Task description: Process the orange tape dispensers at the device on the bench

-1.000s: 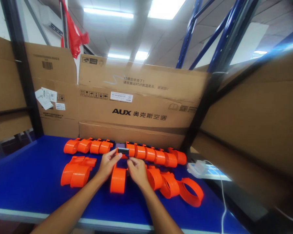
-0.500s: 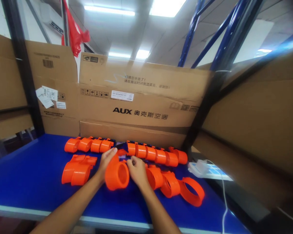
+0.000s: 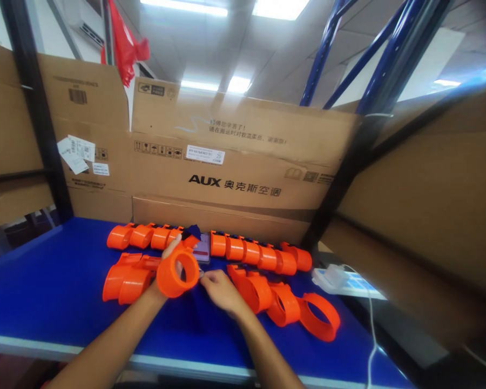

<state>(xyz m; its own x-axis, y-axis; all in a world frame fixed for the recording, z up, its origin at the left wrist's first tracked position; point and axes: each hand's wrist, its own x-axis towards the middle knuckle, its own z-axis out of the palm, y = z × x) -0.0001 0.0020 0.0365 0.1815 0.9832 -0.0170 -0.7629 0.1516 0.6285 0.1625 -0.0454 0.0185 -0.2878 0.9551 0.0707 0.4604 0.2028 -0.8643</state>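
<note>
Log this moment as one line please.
left hand: holds orange ring raised | right hand: empty, on blue table

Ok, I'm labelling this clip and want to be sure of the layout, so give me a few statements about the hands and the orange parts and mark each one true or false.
1. The left hand holds an orange ring-shaped band lifted off the blue table. True.
2. The right hand grips a white charger. False: it rests low over the table beside the held band; the white charger lies apart at the right edge.
3. A row of orange bands lies along the foot of the cardboard box. True.
4. The table is green. False: it is blue.
5. An open orange ring lies on the table to the right of the hands. True.
</note>
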